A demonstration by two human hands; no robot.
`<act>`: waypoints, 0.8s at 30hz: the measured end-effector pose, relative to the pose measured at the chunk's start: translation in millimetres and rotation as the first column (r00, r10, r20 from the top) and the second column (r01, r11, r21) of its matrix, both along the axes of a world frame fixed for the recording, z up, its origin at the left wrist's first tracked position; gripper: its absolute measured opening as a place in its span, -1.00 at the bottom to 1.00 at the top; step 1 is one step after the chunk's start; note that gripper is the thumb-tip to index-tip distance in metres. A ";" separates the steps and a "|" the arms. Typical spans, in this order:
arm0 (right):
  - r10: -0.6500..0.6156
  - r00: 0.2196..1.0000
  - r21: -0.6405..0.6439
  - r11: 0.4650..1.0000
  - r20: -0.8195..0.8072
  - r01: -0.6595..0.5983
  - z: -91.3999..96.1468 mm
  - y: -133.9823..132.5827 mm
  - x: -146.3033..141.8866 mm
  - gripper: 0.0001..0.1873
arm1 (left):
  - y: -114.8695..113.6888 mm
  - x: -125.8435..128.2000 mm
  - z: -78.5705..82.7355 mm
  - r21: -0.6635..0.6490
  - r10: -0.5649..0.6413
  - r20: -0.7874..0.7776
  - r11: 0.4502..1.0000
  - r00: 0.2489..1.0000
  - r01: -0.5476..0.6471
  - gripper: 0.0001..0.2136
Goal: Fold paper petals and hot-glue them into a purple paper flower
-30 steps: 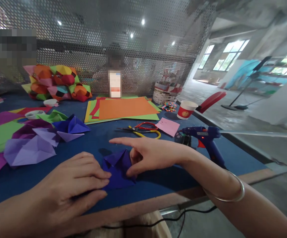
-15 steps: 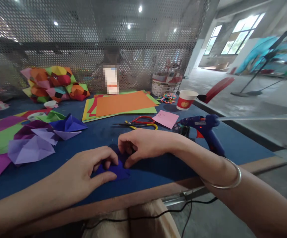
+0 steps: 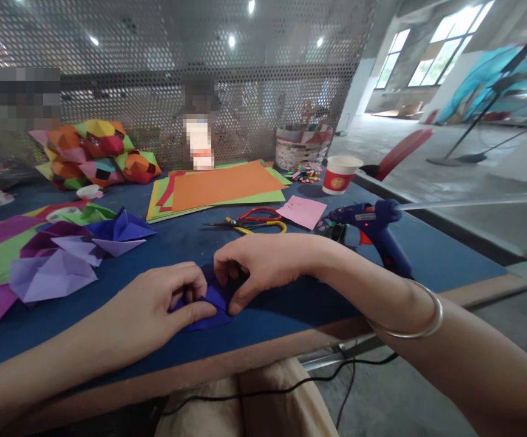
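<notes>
A dark blue sheet of folding paper [image 3: 213, 317] lies on the blue table near its front edge, partly covered by both hands. My left hand [image 3: 172, 294] is closed on its left part, the thumb laid along the top and the fingers curled. At the upper right of the paper, my right hand [image 3: 257, 267] pinches it between thumb and bent fingers. Some of the fingertips are hidden. Creases and a raised fold show between the hands. Just beyond them lie scissors [image 3: 245, 222] with red and yellow handles.
Folded paper pieces [image 3: 54, 273] spread on the left, below a colourful paper model [image 3: 95, 152]. Behind the scissors is a stack of coloured paper [image 3: 227, 185]. A blue glue gun [image 3: 377, 227], pink paper square [image 3: 303, 212], paper cup [image 3: 340, 175] and woven basket [image 3: 302, 147] stand right.
My left thumb has slid slightly right across the blue paper, and its near flap now sits raised and folded differently. My right hand stays nearly in place. The view has tilted slightly.
</notes>
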State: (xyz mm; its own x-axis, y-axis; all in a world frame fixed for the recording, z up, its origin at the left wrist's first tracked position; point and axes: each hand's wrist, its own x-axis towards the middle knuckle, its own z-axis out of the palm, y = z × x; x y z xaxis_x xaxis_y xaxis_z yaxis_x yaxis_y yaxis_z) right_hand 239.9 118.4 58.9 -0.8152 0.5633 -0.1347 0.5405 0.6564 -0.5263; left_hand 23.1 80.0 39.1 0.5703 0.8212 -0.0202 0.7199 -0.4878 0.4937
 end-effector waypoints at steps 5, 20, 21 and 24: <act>0.000 1.000 -0.008 1.000 0.008 0.000 -0.1 -0.5 0.2 -0.58 | -1.1 2.1 3.2 0.008 0.002 -0.024 1.000 1.000 -0.002 -0.72; 0.036 0.998 0.003 0.999 0.049 -0.036 3.4 -3.2 -1.8 -0.72 | -3.6 10.4 10.9 -0.023 0.040 -0.099 0.999 0.994 -0.042 -0.76; 0.029 0.998 -0.002 1.000 0.048 -0.029 3.3 -4.0 -2.5 -0.73 | -3.5 10.8 11.7 -0.025 0.036 -0.104 0.999 0.994 -0.039 -0.76; -0.009 0.999 0.034 0.999 0.048 0.007 1.6 -6.3 -5.0 -0.59 | -3.5 9.9 11.4 -0.012 0.027 -0.114 1.000 0.993 -0.029 -0.77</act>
State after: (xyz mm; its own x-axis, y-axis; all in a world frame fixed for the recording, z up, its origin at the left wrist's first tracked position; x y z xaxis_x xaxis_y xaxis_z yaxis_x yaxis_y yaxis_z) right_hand 234.8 112.0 60.5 -0.8036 0.5749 -0.1540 0.5700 0.6688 -0.4774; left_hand 32.9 76.5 50.5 0.5403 0.8361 -0.0949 0.7851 -0.4602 0.4145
